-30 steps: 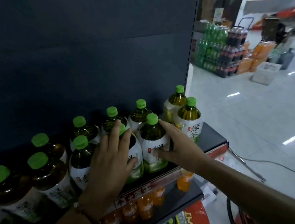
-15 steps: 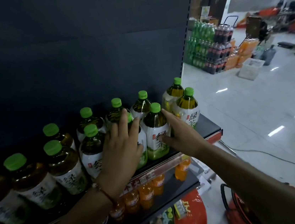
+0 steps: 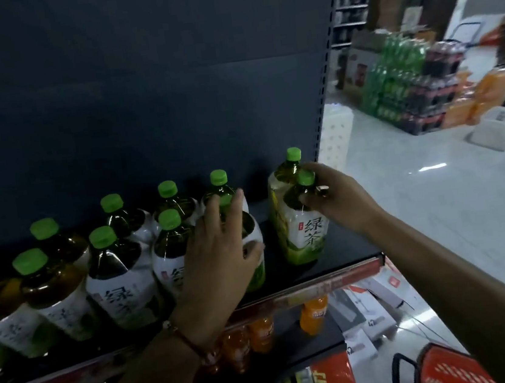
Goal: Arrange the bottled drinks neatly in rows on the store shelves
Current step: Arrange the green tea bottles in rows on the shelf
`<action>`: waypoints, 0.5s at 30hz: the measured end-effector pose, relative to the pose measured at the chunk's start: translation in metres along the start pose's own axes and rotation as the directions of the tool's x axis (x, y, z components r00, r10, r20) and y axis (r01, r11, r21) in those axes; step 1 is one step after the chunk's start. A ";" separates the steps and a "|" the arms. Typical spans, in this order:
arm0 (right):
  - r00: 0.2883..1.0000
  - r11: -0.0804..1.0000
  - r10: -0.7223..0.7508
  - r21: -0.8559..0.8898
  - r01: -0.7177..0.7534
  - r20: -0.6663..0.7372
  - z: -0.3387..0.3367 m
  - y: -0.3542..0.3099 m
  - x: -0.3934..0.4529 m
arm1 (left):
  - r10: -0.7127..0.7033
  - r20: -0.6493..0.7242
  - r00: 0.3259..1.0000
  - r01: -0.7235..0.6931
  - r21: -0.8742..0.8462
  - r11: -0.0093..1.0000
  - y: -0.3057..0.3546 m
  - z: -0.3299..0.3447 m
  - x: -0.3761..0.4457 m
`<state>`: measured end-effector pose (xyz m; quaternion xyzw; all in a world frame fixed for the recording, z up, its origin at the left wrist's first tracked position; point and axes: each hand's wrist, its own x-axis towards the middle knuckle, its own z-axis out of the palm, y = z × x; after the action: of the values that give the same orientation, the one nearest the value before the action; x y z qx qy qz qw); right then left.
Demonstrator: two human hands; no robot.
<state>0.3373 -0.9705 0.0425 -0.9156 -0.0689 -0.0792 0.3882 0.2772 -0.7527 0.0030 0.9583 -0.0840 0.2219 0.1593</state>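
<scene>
On the shelf [image 3: 341, 252], the right hand [image 3: 337, 195] pinched the neck of the end green-tea bottle [image 3: 305, 232]; the left hand [image 3: 217, 253] lay spread against a neighbouring bottle [image 3: 254, 254], apparently without closing round it. Full bottles likely handle heavy and slick; the shoulder offers firmer purchase.

Left hand [image 3: 218, 259] spread flat; right hand [image 3: 337, 195] curled in a grasp

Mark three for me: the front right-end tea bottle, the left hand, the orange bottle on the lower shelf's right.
front right-end tea bottle [image 3: 312, 235]: head view, on its white label.
left hand [image 3: 218, 259]: head view, back of the hand.
orange bottle [image 3: 313, 316]: head view, on its body.
</scene>
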 end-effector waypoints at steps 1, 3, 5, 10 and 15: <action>1.000 1.000 -0.019 -0.008 0.019 0.016 -0.002 0.009 0.004 | -0.043 0.001 0.999 0.043 -0.006 0.999 0.003 0.004 0.000; 0.997 0.998 -0.058 0.030 0.057 0.046 -0.008 0.024 0.010 | -0.119 0.008 0.993 0.119 0.002 0.993 0.006 0.010 0.000; 0.990 0.993 -0.100 0.072 0.093 0.100 -0.011 0.031 0.011 | -0.144 0.010 0.990 0.144 0.013 0.990 0.005 0.011 0.001; 0.977 0.982 -0.161 0.125 0.144 0.137 -0.005 0.032 0.012 | -0.180 0.002 0.984 0.180 0.029 0.983 0.009 0.009 -0.002; 0.981 0.984 -0.168 0.068 0.162 0.093 0.004 0.027 0.009 | -0.214 0.009 0.977 0.214 0.008 0.977 0.008 0.008 -0.001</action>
<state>0.3515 -0.9858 0.0223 -0.8975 -0.1660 -0.0638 0.4036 0.2777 -0.7630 -0.0018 0.9633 0.0196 0.1993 0.1787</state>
